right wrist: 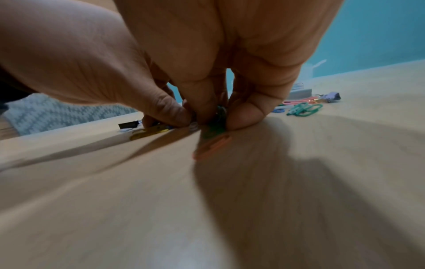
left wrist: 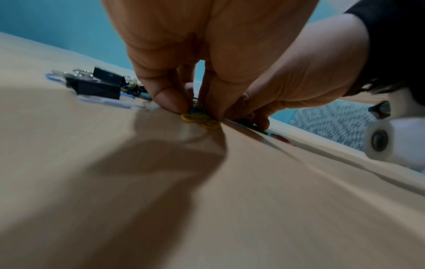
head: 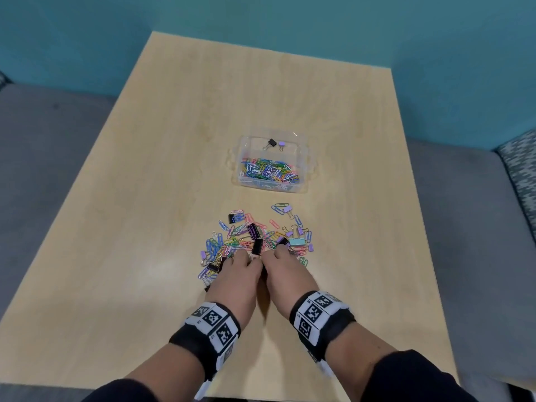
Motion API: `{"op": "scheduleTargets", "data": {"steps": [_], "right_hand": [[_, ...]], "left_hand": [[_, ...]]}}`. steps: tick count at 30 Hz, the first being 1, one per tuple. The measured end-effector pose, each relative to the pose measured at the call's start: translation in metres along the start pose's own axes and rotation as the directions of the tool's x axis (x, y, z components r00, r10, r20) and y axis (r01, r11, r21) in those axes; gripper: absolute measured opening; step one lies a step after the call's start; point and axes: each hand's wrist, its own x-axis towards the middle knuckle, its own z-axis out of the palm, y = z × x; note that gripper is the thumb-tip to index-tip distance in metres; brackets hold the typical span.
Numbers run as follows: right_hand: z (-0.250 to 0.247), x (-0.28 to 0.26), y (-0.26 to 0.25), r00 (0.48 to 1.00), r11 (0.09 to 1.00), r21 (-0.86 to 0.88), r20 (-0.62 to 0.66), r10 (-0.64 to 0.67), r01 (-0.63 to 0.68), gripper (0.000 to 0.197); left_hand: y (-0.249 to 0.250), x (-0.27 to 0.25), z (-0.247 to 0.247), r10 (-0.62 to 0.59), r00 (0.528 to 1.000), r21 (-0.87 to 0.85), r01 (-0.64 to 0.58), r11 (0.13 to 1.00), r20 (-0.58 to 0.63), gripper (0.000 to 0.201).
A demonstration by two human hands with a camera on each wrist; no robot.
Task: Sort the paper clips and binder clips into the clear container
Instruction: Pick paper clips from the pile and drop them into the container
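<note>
A heap of coloured paper clips and binder clips lies on the wooden table. Behind it stands the clear container, with many paper clips in its near part and two small binder clips in its far part. Both hands are side by side at the heap's near edge, fingertips down. My left hand pinches a bunch of paper clips, yellow and blue. My right hand pinches green paper clips against the table, with an orange clip lying in front.
Black binder clips lie left of my left hand. Green and pink paper clips and a lilac binder clip lie right of my right hand. A grey sofa surrounds the table, with a patterned cushion at the right.
</note>
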Motion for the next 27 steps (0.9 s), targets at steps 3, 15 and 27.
{"op": "scheduleTargets", "data": {"steps": [3,15,27], "right_hand": [[-0.004,-0.004,0.003,0.999,0.998,-0.055,0.024,-0.023,0.024,0.028],[-0.023,-0.009,0.015,0.993,0.998,-0.042,0.108,-0.048,0.052,0.029],[-0.048,0.002,0.038,0.954,0.724,0.623,0.223,0.2,-0.297,0.022]], "left_hand": [[-0.002,0.001,-0.004,0.016,0.999,0.01,-0.017,1.0,0.041,0.037],[0.003,0.006,-0.022,0.082,0.98,0.137,-0.107,0.985,0.18,0.042],[-0.019,0.025,-0.044,-0.132,0.978,-0.649,0.205,0.732,0.16,0.019]]}}
